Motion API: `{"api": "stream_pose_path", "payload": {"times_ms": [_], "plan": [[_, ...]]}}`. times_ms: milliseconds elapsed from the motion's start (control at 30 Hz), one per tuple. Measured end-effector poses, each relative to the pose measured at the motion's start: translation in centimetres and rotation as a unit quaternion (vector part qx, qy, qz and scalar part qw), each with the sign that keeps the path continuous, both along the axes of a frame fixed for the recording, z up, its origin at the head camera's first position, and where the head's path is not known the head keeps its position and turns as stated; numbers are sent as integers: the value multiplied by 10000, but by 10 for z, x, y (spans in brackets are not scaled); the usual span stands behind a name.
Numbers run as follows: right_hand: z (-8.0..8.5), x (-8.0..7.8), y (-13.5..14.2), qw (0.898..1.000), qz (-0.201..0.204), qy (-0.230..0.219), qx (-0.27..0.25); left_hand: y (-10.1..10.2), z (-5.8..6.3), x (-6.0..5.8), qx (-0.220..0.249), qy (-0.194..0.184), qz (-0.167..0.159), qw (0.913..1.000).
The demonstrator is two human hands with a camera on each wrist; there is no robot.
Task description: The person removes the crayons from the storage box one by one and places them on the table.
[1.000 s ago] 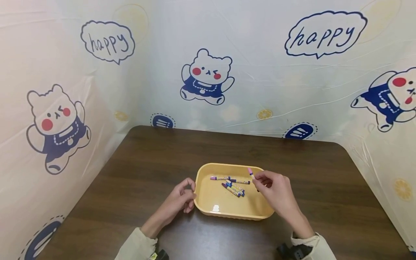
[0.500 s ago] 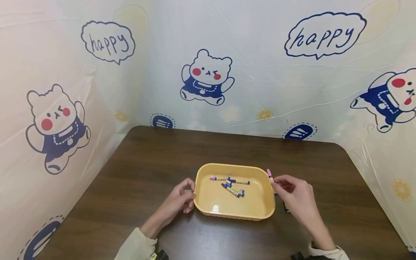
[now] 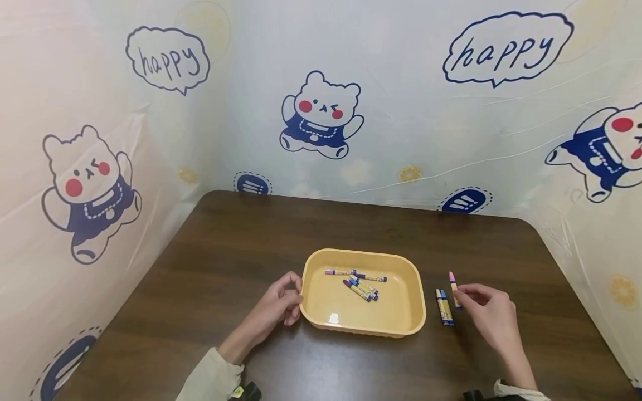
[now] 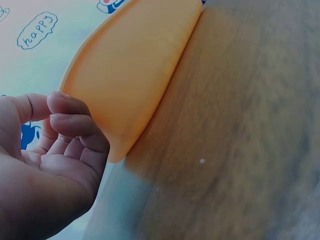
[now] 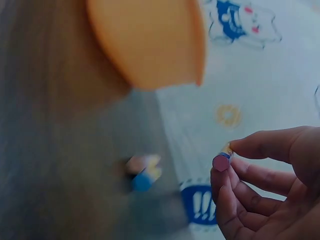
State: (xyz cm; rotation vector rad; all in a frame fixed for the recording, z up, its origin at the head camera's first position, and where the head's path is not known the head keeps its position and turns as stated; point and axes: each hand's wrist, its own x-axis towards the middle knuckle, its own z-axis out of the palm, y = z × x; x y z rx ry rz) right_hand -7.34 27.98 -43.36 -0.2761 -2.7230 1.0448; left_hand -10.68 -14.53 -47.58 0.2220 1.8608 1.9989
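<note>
A pink crayon (image 3: 452, 280) stands tilted between the thumb and fingers of my right hand (image 3: 492, 317), to the right of the yellow tray (image 3: 362, 332). In the right wrist view, that crayon's pink flat end (image 5: 221, 162) faces the camera. Two crayons (image 3: 444, 308) lie side by side on the table, just left of the held one. My left hand (image 3: 276, 303) holds the tray by its left rim, fingertips curled at the edge; the left wrist view has this hand (image 4: 60, 155) at the tray's corner. Several crayons (image 3: 358, 291) with purple, blue and pink tips lie inside the tray.
The dark wooden table (image 3: 251, 234) extends around the tray on all sides. Printed curtain walls (image 3: 381, 139) with bears and "happy" bubbles close in the back and both sides.
My right hand has carried the pink crayon rightward out over the tray's right edge, down beside the two crayons, now uncovered. The left hand has stayed on the tray.
</note>
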Motion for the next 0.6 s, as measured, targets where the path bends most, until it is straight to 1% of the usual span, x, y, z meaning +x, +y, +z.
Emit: {"api": "stream_pose_path", "payload": {"times_ms": [100,233,400,600], "plan": [[-12,-1,7,9996,-55,-228,131,0,0,0,-8,16,-34,10000],[-22,-3,12,9981,15,-549,263,-1,0,0,9,50,-92,9999],[-28,-3,15,9968,56,-729,337,-1,0,-1,24,76,-105,9999],[-30,-2,13,9959,30,-842,339,0,1,0,30,44,-89,9999]]}}
